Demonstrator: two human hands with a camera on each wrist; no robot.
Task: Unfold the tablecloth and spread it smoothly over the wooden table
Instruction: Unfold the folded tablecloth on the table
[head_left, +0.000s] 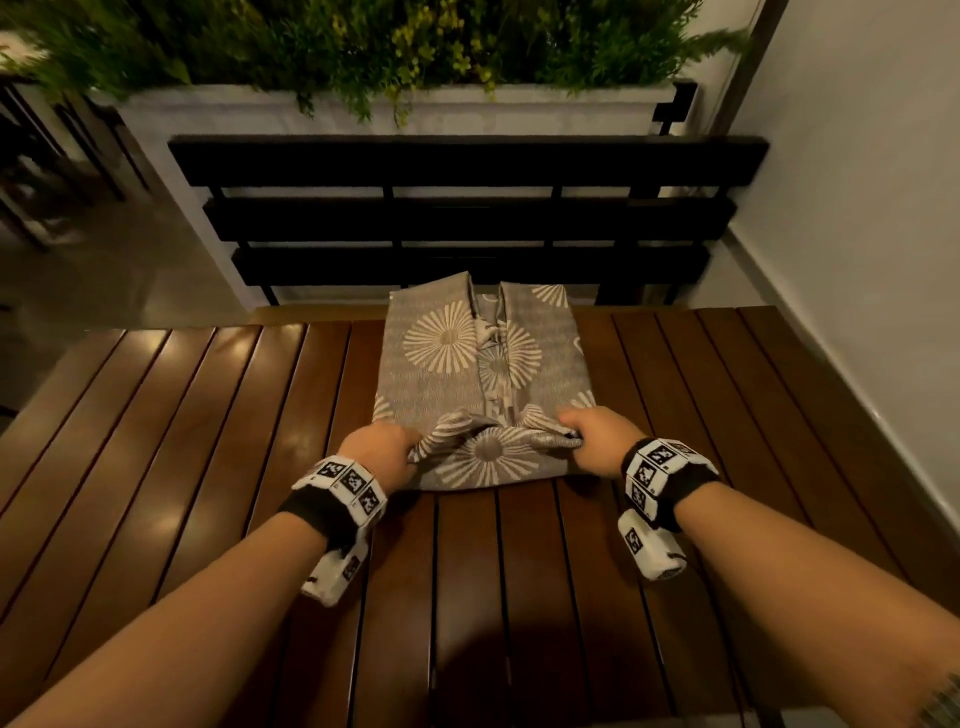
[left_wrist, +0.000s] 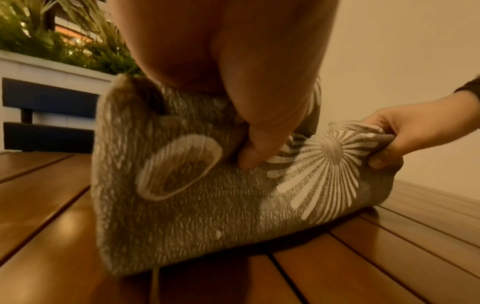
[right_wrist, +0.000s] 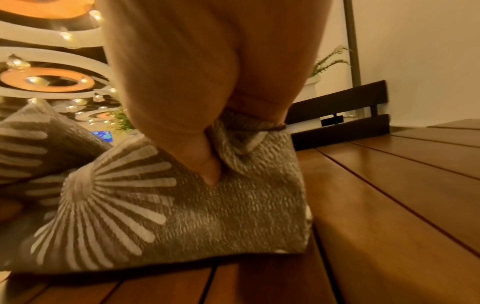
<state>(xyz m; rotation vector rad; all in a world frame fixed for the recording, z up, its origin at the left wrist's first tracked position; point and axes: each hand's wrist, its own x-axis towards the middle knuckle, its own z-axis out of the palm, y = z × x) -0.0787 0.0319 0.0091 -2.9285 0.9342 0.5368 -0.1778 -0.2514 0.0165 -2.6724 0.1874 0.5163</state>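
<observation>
Pinching the folded tablecloth (head_left: 470, 364) on the table (head_left: 208, 441), both hands grip its near corners, bench (head_left: 467, 208) behind.

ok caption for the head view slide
Both hands, left and right, grip the folded tablecloth's near edge on the table.

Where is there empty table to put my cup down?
Bare slats lie left of the folded tablecloth, out to the wooden table edge, right of it toward the wall, and near between the forearms. The middle is crowded: left hand and right hand grip the cloth's near edge.
</observation>
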